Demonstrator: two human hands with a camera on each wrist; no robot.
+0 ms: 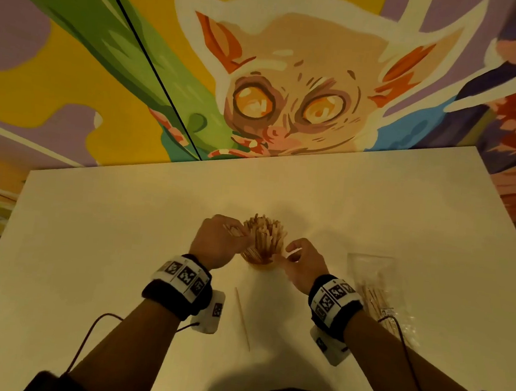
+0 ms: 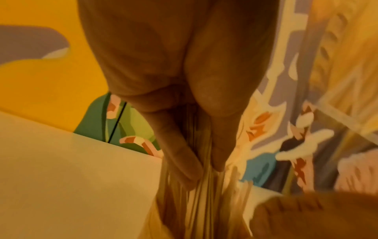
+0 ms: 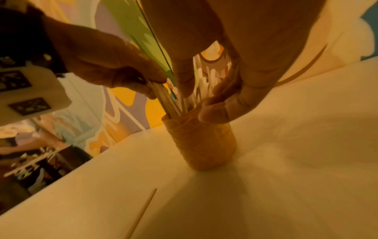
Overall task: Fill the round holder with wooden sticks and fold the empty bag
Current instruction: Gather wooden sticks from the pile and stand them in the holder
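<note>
text: none readable | wristbands (image 1: pixel 185 275): only black-white square code markers, no letters | bag (image 1: pixel 381 297): small label, too small to read

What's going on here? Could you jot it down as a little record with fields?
left hand: grips a bundle of wooden sticks, lowering them into the holder
right hand: fingers curled at the round holder rim, among the sticks
holder: upright on the white table, crowded with sticks
loose stick: lies on the table, near the person
plastic bag: on the right, sticks still inside, not folded
</note>
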